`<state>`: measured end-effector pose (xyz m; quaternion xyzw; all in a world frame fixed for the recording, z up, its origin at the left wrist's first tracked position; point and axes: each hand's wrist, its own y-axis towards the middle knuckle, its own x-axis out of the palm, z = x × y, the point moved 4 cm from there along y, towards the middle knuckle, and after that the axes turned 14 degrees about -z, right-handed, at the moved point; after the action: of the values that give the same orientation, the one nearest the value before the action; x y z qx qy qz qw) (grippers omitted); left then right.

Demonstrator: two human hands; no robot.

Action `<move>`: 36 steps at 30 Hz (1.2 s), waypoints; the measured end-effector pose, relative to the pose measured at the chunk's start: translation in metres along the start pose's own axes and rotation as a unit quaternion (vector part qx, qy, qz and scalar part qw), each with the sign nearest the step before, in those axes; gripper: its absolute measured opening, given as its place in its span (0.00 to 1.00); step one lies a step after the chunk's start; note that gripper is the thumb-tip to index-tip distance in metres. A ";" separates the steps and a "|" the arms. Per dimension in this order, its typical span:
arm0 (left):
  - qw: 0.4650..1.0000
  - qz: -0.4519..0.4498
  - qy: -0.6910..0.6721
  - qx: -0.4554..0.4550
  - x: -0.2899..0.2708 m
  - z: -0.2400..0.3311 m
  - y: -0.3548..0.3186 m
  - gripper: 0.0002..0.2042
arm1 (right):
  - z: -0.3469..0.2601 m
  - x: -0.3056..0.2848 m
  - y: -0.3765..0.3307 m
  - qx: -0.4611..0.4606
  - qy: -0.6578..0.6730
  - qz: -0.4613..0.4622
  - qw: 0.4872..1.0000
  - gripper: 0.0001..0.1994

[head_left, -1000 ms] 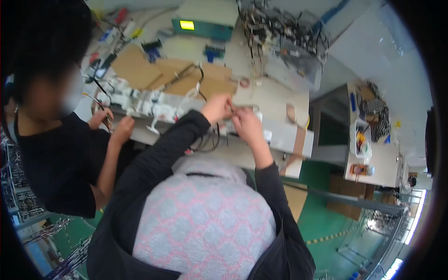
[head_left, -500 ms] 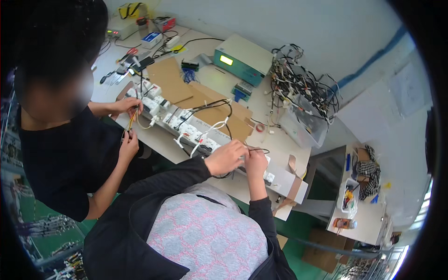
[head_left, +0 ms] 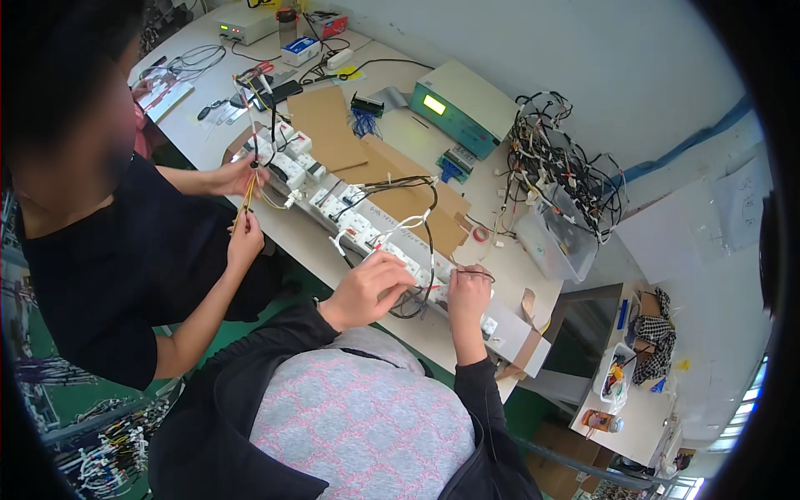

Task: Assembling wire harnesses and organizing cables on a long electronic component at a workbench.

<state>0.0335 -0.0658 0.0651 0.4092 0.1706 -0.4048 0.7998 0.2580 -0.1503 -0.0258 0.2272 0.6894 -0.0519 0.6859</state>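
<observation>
My left hand is over the near edge of a long board, its fingers curled toward the thumb beside a red-tipped wire. What its fingertips hold, if anything, is too small to make out. To its right, my right hand is closed on a thin black cable, which sticks out above the fingers. A row of white sockets runs along the board. Black and white cables loop up from them. Another white socket lies just past my right hand.
At left a co-worker's hands hold yellow and dark wires. Behind the board are cardboard, a green-grey instrument and a small circuit board. A heap of wires spills over a clear bin at right.
My hands were together at the cable; now my left hand has drawn away to the left. My right hand stays on the cable. The view has shifted slightly.
</observation>
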 end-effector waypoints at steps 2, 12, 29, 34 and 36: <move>0.989 0.038 -0.143 0.006 -0.047 0.036 0.034 0.10 | 0.007 0.013 -0.002 0.022 -0.006 -0.031 0.999 0.08; 0.880 0.215 -0.218 0.362 -0.130 0.180 0.073 0.27 | -0.018 -0.020 0.011 0.039 -0.017 -0.029 0.999 0.08; 0.804 -0.078 -0.403 0.430 -0.138 0.208 0.102 0.12 | 0.000 0.002 -0.003 0.050 0.007 0.066 0.997 0.06; 0.824 0.057 -0.310 0.472 -0.130 0.207 0.090 0.12 | -0.002 0.006 -0.007 0.057 0.015 0.057 0.997 0.08; 0.900 0.017 -0.107 0.423 -0.117 0.198 0.080 0.32 | -0.001 0.005 -0.007 0.058 0.016 0.062 0.996 0.08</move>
<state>0.0132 -0.1363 0.2972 0.6660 -0.1103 -0.4665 0.5715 0.2543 -0.1545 -0.0320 0.3096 0.6809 -0.0455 0.6621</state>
